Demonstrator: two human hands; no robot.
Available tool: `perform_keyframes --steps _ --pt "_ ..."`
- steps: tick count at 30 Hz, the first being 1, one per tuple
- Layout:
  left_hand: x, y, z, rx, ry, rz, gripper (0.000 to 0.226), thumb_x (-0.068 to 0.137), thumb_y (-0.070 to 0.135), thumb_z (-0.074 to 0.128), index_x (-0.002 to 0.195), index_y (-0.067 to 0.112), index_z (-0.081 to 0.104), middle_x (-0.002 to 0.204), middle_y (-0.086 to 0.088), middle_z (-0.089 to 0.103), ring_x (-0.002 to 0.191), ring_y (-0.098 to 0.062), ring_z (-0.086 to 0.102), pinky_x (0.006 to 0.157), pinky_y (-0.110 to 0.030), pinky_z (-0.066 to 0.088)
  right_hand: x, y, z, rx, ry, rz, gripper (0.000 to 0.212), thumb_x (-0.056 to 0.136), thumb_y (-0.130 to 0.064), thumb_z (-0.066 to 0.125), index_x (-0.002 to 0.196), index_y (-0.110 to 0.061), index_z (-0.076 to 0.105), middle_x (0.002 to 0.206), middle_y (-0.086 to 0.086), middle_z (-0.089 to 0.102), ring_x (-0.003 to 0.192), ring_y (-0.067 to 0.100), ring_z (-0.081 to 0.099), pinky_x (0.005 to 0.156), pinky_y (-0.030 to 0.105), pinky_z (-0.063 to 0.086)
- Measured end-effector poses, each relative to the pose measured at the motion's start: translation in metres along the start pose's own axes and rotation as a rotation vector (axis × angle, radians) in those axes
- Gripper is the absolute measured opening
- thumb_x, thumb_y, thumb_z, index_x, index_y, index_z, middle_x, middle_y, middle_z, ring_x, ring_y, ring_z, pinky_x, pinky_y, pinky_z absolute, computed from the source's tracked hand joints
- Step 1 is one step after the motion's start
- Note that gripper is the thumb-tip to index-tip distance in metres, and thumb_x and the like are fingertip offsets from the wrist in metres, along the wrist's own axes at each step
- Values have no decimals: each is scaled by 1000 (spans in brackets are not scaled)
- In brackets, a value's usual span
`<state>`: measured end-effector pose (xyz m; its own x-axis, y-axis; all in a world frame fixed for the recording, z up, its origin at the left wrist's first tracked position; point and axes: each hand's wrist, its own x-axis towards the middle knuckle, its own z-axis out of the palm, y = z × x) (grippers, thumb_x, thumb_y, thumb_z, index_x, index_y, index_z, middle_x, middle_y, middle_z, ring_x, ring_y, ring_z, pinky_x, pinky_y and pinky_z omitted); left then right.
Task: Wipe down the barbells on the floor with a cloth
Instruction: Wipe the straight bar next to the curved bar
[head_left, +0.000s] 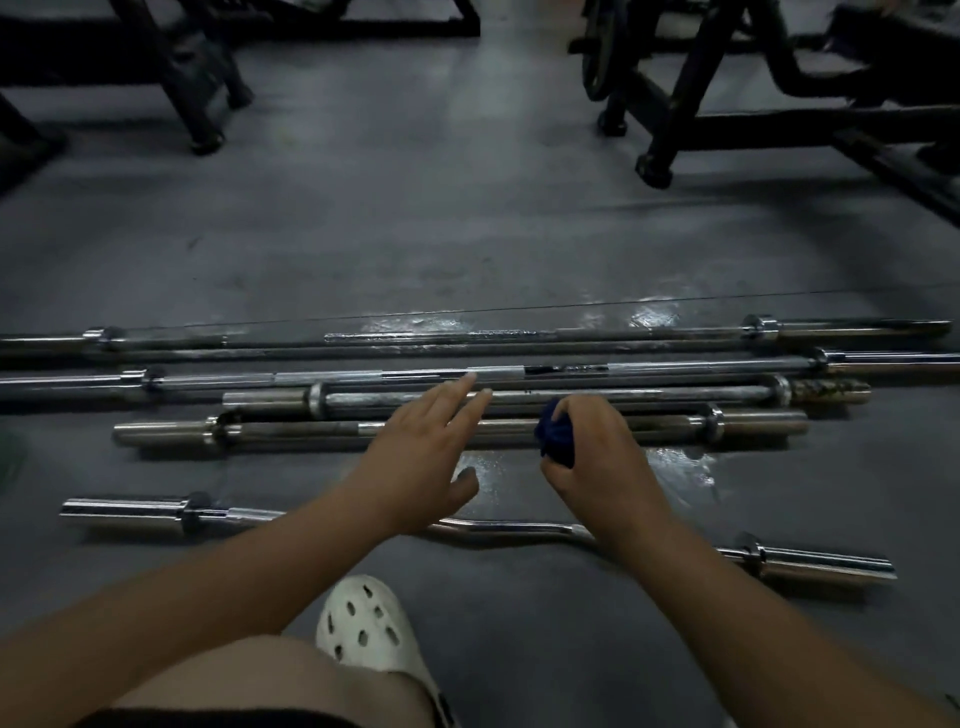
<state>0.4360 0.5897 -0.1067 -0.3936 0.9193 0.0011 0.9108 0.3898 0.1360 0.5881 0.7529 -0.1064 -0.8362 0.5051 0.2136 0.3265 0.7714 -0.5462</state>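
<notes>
Steel barbells (467, 431) lie side by side across the grey floor (415, 234), with a curl bar (519, 530) nearest your white clog (371, 629). Your right hand (597, 462) grips a bunched dark blue cloth (556, 431) over the short straight bar. Your left hand (415, 457) is spread, fingers straight, holding nothing, above the same bars.

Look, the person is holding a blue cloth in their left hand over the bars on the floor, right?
Not quite. The head view shows the blue cloth bunched in the right hand, not the left. The left hand is open with fingers spread and holds nothing. The rest is right: both hands are over the bars lying on the floor.
</notes>
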Motion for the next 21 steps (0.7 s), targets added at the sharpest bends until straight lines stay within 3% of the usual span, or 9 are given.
perform_keyframes --steps 7,10,13,17,21 --pt "65 5 7 -2 -17 87 85 86 41 59 158 19 18 165 -8 15 149 -26 21 119 -44 28 40 49 -25 -129 -122 -29 35 80 -15 73 107 -16 52 106 -1 50 97 19 49 78 31 44" --pt "107 16 7 40 -94 143 88 89 44 59 159 21 11 167 -4 3 151 -23 14 121 -38 20 62 78 -57 -237 -206 -52 38 82 -17 72 114 -18 51 111 -1 48 99 17 48 80 29 42" --pt "141 26 -8 56 -73 237 87 86 47 57 158 20 17 166 -6 12 148 -27 24 119 -40 27 85 100 -101 -378 -279 -113 39 81 -18 72 113 -19 51 113 3 52 102 22 51 83 35 46" --pt "161 33 -43 64 -33 252 89 86 38 68 158 19 20 166 -4 15 144 -28 32 115 -38 30 106 112 -150 -444 -213 -102 34 82 -18 71 110 -19 52 113 3 53 98 19 50 81 35 46" --pt "168 48 -63 84 -36 245 88 90 42 64 159 21 13 167 -1 7 146 -25 27 115 -32 26 110 109 -160 -423 -140 -86 33 82 -19 70 109 -18 52 112 3 52 99 23 52 85 40 48"
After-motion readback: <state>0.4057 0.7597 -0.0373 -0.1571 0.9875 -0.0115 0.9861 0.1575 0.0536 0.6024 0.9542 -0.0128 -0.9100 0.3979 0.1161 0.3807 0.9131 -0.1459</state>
